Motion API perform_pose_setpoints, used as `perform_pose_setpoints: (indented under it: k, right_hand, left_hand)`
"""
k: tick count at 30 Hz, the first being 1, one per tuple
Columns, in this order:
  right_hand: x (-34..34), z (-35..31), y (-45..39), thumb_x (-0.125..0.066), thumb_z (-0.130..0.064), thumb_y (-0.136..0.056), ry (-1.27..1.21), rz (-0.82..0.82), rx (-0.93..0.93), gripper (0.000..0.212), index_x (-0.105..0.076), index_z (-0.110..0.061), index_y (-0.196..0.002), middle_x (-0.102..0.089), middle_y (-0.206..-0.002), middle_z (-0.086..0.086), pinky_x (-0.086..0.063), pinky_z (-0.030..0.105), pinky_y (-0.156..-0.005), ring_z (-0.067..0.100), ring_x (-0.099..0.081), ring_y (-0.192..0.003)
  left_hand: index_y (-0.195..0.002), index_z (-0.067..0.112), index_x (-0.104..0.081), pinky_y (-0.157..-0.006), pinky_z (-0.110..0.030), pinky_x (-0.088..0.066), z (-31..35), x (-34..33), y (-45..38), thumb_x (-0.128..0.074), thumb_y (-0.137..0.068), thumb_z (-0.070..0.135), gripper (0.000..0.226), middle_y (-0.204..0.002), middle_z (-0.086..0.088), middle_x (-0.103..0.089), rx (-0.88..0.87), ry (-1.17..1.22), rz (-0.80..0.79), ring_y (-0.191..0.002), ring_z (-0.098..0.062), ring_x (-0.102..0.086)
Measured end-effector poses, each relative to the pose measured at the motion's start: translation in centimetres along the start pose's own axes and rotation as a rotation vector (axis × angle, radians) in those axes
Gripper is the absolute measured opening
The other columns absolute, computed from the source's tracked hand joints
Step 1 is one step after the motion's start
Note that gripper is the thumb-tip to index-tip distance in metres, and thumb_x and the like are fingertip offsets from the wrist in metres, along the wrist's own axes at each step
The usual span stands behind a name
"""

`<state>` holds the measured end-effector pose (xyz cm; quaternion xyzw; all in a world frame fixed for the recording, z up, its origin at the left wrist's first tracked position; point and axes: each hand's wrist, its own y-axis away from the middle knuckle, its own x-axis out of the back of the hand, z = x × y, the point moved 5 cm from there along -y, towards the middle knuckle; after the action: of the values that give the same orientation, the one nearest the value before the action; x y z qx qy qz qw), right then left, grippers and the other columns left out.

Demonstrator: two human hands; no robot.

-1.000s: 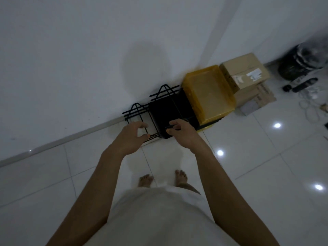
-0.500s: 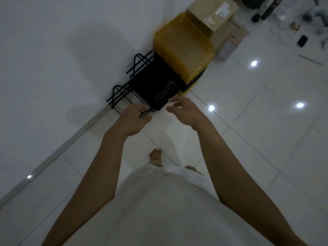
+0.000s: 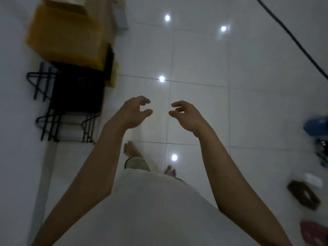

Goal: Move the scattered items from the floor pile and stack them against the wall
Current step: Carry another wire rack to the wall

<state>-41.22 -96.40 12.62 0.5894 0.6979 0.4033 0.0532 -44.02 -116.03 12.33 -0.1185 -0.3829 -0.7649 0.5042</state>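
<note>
Racks of black wire (image 3: 65, 107) stood against the wall (image 3: 12, 157) at my left, a dark solid panel among their bars, their lower loops resting on the floor by the skirting. Just beyond them along the same wall sat a yellow crate (image 3: 63, 38), touching the racks' far end, and behind that I could make out the edge of a cardboard box (image 3: 71, 0), cut off by the frame's top. A thin dark slab (image 3: 109, 64) leaned between the crate and the open floor.

Both hands hung free in front of me over the white tiled floor (image 3: 195, 59), clear of the racks. My left hand (image 3: 133, 112) had its fingers loosely curled and held nothing; its thumb pointed toward the other hand. My right hand (image 3: 186, 114) mirrored it, fingers slack and half bent, empty as well. The two thumbs were near each other but apart.

Below the hands I saw my own bare feet on the tiles and a pale garment filling the bottom of the view. Ceiling lights showed as bright spots on the glossy tiles. A black cable (image 3: 292, 38) ran diagonally across the upper right. At the right edge lay blurred odds and ends: something blue (image 3: 316, 126), a small dark box (image 3: 303, 194) beside a white plug-like piece, and a reddish thing (image 3: 314, 233) near the corner.
</note>
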Motion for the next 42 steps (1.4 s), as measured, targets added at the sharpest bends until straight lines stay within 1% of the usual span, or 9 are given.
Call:
perform_pose_setpoints:
  k: [3,7,10,12,16,21,30,34,42]
  right_hand:
    - [5.3,7.1,4.6,-0.063,-0.033,-0.092,-0.108,0.135,-0.099,0.039,-0.056,-0.024,-0.13,-0.054,-0.126,0.002,-0.042,0.024,-0.078,0.014,-0.056,-0.105]
    - [11.5,15.2,10.9,-0.062,-0.032,-0.092,-0.224,0.314,-0.222,0.039,-0.055,-0.024,-0.13,-0.054,-0.125,0.001,-0.042,0.019,-0.068,0.006,-0.055,-0.09]
    - [15.1,19.6,14.7,-0.062,-0.032,-0.092,-0.302,0.449,-0.269,0.04,-0.055,-0.024,-0.13,-0.054,-0.127,0.002,-0.043,0.025,-0.079,0.013,-0.056,-0.104]
    - [17.0,21.3,16.0,-0.062,-0.032,-0.092,-0.357,0.512,-0.287,0.04,-0.054,-0.025,-0.131,-0.053,-0.128,0.002,-0.042,0.026,-0.081,0.014,-0.054,-0.108]
    - [19.3,22.7,16.5,-0.062,-0.033,-0.092,-0.449,0.584,-0.273,0.042,-0.053,-0.024,-0.133,-0.052,-0.132,0.002,-0.041,0.025,-0.079,0.012,-0.053,-0.108]
    - [22.8,23.2,15.2,-0.062,-0.031,-0.093,-0.502,0.643,-0.297,0.044,-0.052,-0.022,-0.135,-0.05,-0.137,0.006,-0.042,0.029,-0.091,0.015,-0.051,-0.116]
    - [30.9,22.7,10.2,-0.063,-0.033,-0.092,-0.624,0.777,-0.35,0.044,-0.053,-0.024,-0.134,-0.05,-0.136,0.005,-0.042,0.028,-0.09,0.016,-0.052,-0.116]
    - [34.1,23.0,8.7,-0.063,-0.034,-0.092,-0.667,0.786,-0.366,0.044,-0.053,-0.025,-0.134,-0.048,-0.135,0.003,-0.041,0.027,-0.087,0.017,-0.052,-0.116]
    - [42.0,30.1,9.2,-0.063,-0.033,-0.092,-0.758,0.912,-0.456,0.041,-0.055,-0.026,-0.131,-0.05,-0.131,0.003,-0.045,0.031,-0.091,0.018,-0.053,-0.113]
  left_hand:
    - [-0.124,0.02,-0.057,-0.084,-0.028,-0.044,5.5,-6.5,-0.2,-0.063,-0.092,0.027,0.034,-0.126,0.001,-0.056,-0.124,0.034,-0.072,-0.109,-0.019,-0.057]
    - [-0.124,0.022,-0.058,-0.085,-0.03,-0.047,13.2,-15.7,-0.1,-0.063,-0.092,0.028,0.034,-0.126,0.003,-0.056,-0.273,-0.016,-0.25,-0.107,-0.018,-0.058]
    - [-0.123,0.022,-0.058,-0.082,-0.025,-0.045,18.9,-21.3,1.2,-0.062,-0.092,0.029,0.033,-0.126,0.005,-0.055,-0.4,-0.041,-0.355,-0.105,-0.014,-0.057]
    - [-0.124,0.023,-0.058,-0.082,-0.023,-0.043,22.2,-24.0,1.9,-0.062,-0.092,0.029,0.033,-0.127,0.005,-0.055,-0.482,-0.082,-0.422,-0.104,-0.012,-0.056]
    - [-0.126,0.023,-0.057,-0.081,-0.021,-0.042,25.9,-27.2,2.1,-0.062,-0.093,0.029,0.034,-0.128,0.005,-0.055,-0.568,-0.173,-0.522,-0.106,-0.011,-0.056]
    - [-0.125,0.025,-0.056,-0.08,-0.021,-0.042,29.2,-29.2,-1.6,-0.062,-0.092,0.03,0.034,-0.129,0.005,-0.055,-0.612,-0.257,-0.576,-0.105,-0.011,-0.055]
    - [-0.124,0.023,-0.057,-0.078,-0.023,-0.042,38.8,-31.0,-10.2,-0.063,-0.091,0.029,0.034,-0.124,0.005,-0.056,-0.718,-0.377,-0.7,-0.103,-0.014,-0.057]
    - [-0.125,0.023,-0.057,-0.078,-0.024,-0.042,42.9,-32.8,-13.4,-0.063,-0.091,0.029,0.034,-0.125,0.005,-0.055,-0.735,-0.394,-0.717,-0.103,-0.013,-0.056]
    - [-0.123,0.024,-0.057,-0.079,-0.025,-0.043,49.9,-41.7,-16.2,-0.064,-0.091,0.03,0.034,-0.125,0.003,-0.056,-0.764,-0.415,-0.858,-0.103,-0.016,-0.057]
